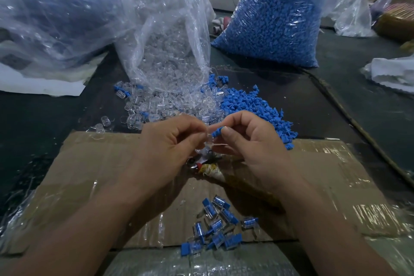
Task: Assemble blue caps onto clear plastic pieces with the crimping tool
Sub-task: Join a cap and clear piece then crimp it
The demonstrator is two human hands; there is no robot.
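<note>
- A left hand [170, 141], fingers curled, pinches a small clear piece [208, 139] between thumb and fingertips, held above the far edge of a flat cardboard sheet [89, 163]
- A right hand [251, 143], also curled, pinches a blue cap [216, 133] between thumb and forefinger; the cap touches the clear piece and the two hands almost meet
- Under the hands the crimping tool [202, 162] lies on the cardboard, mostly hidden; only some metal, a red spot and a cloth-wrapped handle show
- A small heap of finished pieces [215, 224] sits by the cardboard's near edge, between the forearms
- Loose blue caps [257, 107] spill over the cardboard's far right corner; loose clear pieces [156, 103] lie just beyond its far edge, at the mouth of an open bag of clear pieces [165, 40]
- A full bag of blue caps [275, 24] stands behind on the right; a big crumpled bag [56, 11] fills the far left
- Bare dark table [44, 114] shows left of the cardboard, and on the right as far as a raised strip [358, 123] running diagonally
</note>
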